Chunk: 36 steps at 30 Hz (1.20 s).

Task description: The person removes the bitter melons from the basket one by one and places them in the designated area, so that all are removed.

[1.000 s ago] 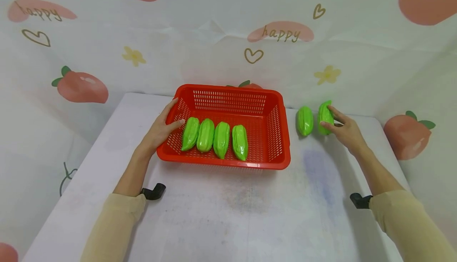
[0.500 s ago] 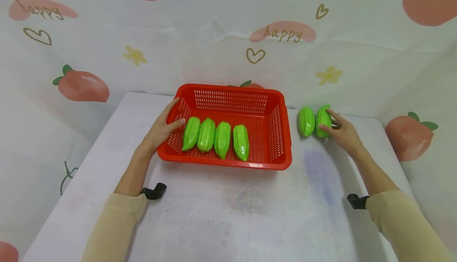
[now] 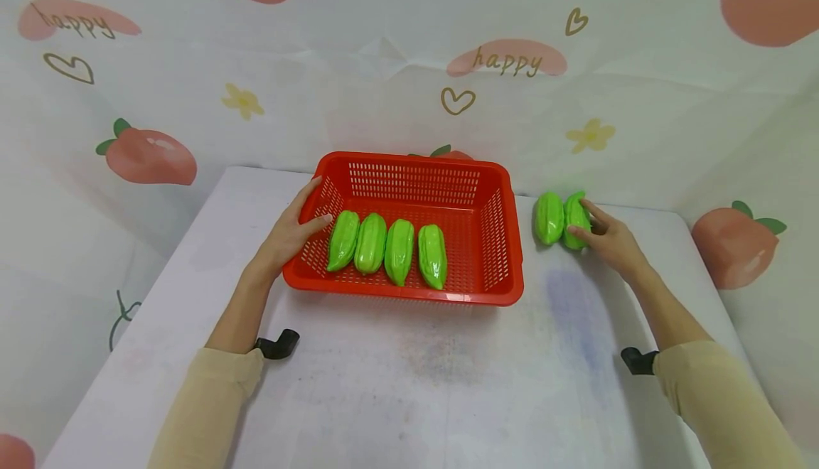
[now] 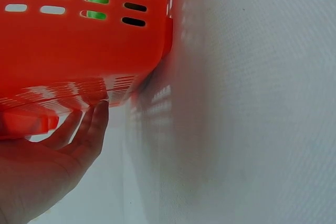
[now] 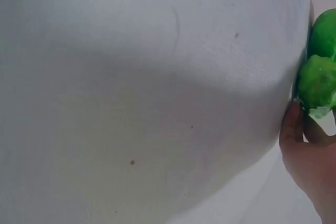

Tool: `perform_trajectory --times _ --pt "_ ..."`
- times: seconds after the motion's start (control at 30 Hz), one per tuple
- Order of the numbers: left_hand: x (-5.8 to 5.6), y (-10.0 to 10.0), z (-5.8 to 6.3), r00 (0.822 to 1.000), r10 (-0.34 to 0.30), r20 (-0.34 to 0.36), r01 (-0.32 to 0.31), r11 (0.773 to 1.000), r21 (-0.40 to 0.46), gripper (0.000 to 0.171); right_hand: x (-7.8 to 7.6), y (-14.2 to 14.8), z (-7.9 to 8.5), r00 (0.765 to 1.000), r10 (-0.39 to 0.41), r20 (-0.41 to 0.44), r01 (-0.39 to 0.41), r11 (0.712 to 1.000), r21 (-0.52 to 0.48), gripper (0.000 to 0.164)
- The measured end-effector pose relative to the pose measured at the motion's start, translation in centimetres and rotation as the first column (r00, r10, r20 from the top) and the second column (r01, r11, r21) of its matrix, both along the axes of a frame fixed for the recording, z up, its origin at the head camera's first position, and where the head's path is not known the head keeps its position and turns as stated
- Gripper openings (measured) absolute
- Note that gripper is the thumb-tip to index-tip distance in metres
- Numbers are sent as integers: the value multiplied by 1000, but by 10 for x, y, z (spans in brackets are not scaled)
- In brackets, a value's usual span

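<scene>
"Fruit (image 3: 575,209) with green ridges, right of the red basket (image 3: 467,298): who has it?"

"The right hand (image 3: 611,241). Its thumb and fingers stand narrow about the sides, near the far edge of the white table (image 3: 358,384). Just beside it, seemingly touching, lies another fruit (image 3: 549,218)."

"And the left hand (image 3: 284,236)?"

"Holding the basket's left side, thumb over the rim, fingers along the outer wall. Four more fruits (image 3: 370,244) lie inside, side by side, toward the near wall."

"How would you expect one to handle?"

"Light, I'd guess. That even colour and shine suggest a moulded copy, so stiff rather than squashy, and not easily bruised."

"Slippery?"

"Probably a little, given the gloss, though the ridges should give fingertips some purchase. I'd take it round the thick middle, thumb facing the fingers. Pinched by the tapered tip, it could swing or slide out."

"What about the basket?"

"Thin plastic, by the look of it. The walls may flex, so the rim seems the firmest hold."
</scene>
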State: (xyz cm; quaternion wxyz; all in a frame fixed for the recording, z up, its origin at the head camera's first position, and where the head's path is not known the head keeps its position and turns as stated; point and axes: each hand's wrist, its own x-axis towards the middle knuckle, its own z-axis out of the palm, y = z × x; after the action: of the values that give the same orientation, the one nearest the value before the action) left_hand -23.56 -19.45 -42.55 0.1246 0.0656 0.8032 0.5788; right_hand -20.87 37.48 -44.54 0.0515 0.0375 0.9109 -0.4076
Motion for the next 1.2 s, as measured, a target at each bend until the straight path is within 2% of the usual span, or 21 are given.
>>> perform_trajectory --times 0.17,0.4,0.87,0.93,1.1,1.13,1.2 --pt "-1 -1 -2 1000 2 -5 -2 1000 8 75 0 -2 -1 1000 23 -12 -23 1000 10 78" --pt "-1 0 -3 1000 0 3 0 1000 14 75 2 -2 -2 1000 12 -26 -12 1000 0 79" --pt "-1 0 -1 1000 -6 -1 6 1000 19 75 0 2 -5 998 -4 -64 0 999 -52 82" --pt "2 2 4 1000 -8 0 8 1000 22 75 2 1 -4 998 -4 -67 0 998 -59 82" --pt "3 2 4 1000 -4 0 4 999 35 74 6 -1 -2 998 -2 -63 0 999 -40 80" --pt "1 1 0 1000 -3 -5 3 999 36 73 7 -1 -2 998 -1 -60 -1 1000 -32 80" --pt "1 1 0 1000 -4 -7 4 999 39 73 8 -2 -2 999 1 -54 -1 1000 -16 79"
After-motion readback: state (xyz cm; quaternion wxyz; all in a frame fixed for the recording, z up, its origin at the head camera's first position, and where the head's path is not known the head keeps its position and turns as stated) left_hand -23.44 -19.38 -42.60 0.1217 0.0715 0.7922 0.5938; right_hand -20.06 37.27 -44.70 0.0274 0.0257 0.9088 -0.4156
